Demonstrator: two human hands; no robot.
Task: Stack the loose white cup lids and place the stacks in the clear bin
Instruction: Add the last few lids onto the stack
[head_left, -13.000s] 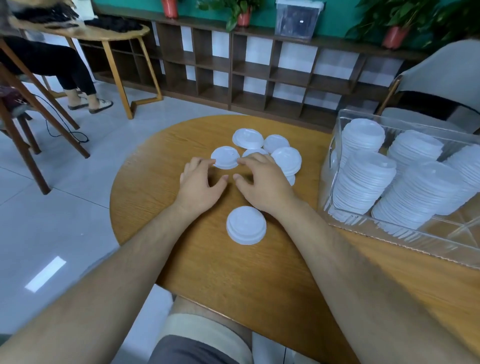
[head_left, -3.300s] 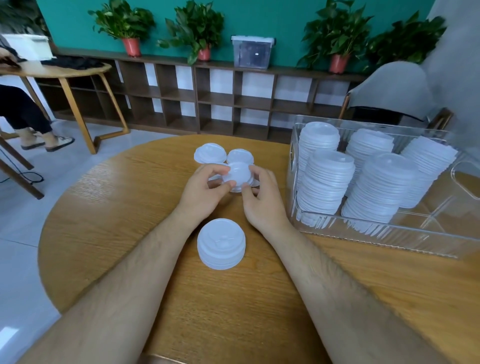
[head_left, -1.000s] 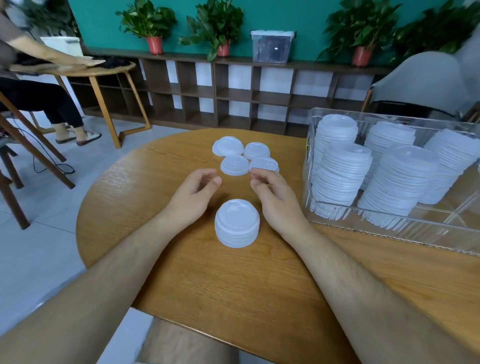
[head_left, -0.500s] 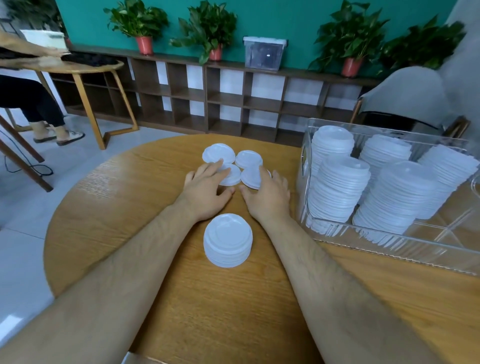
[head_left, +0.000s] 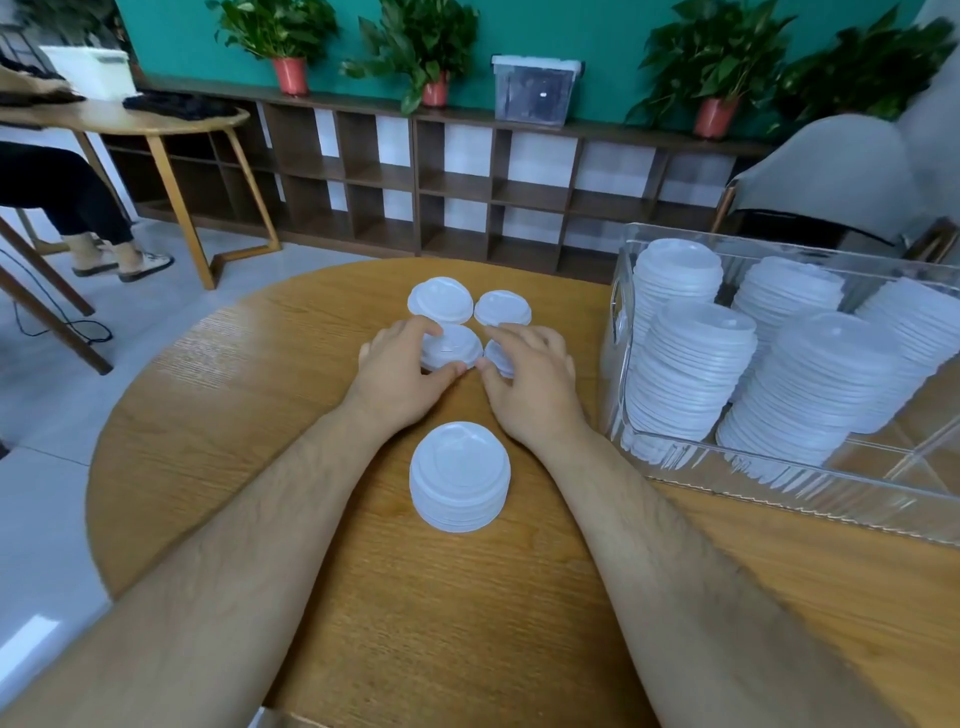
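A lid (head_left: 453, 347) is pinched by the curled left hand (head_left: 399, 375); a 2nd lid (head_left: 500, 359) is gripped by the curled right hand (head_left: 531, 382).

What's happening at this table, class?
A person is gathering loose white cup lids. The left hand grips one lid, and the right hand grips a second lid. Two more lids lie beyond, a short stack sits nearer, and the clear bin holds tall stacks.
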